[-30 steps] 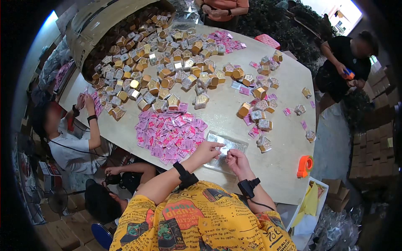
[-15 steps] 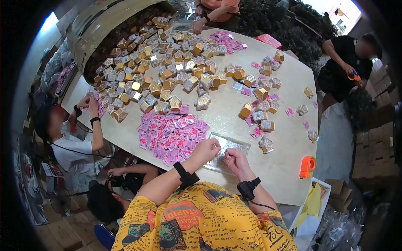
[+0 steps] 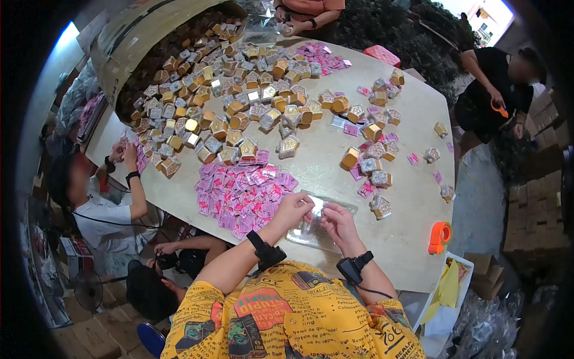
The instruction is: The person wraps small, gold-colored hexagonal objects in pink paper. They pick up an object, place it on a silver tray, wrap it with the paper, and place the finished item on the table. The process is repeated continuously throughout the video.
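Observation:
My left hand [image 3: 294,212] is closed in a pinch above a stack of clear plastic bags [image 3: 311,238] on the table near me. What its fingertips hold, if anything, is too small or see-through to make out. Just to the right, my right hand [image 3: 339,224] faces it with fingers loosely apart, and I see nothing in it. A bright glint shows between the hands. Left of my left hand lies a heap of small pink printed packets [image 3: 242,194]. Beyond it spreads a large pile of gold, house-shaped boxes [image 3: 239,119] in clear wrap.
A big carton [image 3: 113,66] spills gold boxes at the far left. More boxes and packets [image 3: 373,152] lie scattered rightward. An orange tape dispenser [image 3: 440,237] stands near the right edge, above a white bin [image 3: 457,293]. Co-workers are at the left [image 3: 107,209], far side and right [image 3: 499,96].
My right hand's fingers have loosened from a tight curl and spread a little. My left hand stays pinched in nearly the same place. The person at the right has lowered one hand.

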`<state>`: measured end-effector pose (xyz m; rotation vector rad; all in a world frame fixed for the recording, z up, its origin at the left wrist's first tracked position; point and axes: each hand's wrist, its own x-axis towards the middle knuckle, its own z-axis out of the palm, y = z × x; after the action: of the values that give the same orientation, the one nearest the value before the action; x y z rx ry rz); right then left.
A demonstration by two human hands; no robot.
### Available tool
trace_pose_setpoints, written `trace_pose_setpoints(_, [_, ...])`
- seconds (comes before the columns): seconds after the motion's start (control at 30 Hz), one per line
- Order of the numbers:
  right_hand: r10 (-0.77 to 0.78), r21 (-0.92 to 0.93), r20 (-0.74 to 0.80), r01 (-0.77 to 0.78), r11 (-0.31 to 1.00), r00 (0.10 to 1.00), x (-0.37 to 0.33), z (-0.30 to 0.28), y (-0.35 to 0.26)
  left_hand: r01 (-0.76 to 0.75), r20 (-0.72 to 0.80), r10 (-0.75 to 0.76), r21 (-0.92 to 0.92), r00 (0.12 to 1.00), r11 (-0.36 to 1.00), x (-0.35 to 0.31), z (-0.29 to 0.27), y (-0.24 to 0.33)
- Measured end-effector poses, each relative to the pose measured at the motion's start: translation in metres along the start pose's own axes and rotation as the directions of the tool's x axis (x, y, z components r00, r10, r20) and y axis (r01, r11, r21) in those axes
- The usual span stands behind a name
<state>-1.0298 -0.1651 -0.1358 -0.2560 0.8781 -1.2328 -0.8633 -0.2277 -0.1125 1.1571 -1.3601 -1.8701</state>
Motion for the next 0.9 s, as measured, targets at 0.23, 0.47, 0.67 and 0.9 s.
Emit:
trace_pose_setpoints(0.23, [-0.062,-0.028,-0.044,0.061,0.998,0.997,0.013,0.012,0.006,0.060,-0.049,-0.067,-0.125,0.997,0.990,0.011,0.000,0.000])
trace_pose_setpoints(0.47, [0.006,-0.091,0.051,-0.001,0.996,0.999,0.022,0.016,0.002,-0.288,0.061,0.319,0.612,0.946,0.737,0.005,-0.011,0.023])
trace_pose_setpoints(0.67, [0.150,-0.250,0.041,-0.135,0.959,0.988,0.016,0.024,-0.006,-0.671,0.606,0.419,0.741,0.677,0.012,0.011,-0.032,0.042])
trace_pose_setpoints(0.9, [0.203,-0.310,0.041,-0.180,0.934,0.978,0.027,0.030,-0.012,-0.758,0.769,0.306,0.626,0.561,-0.184,0.018,-0.033,0.069])
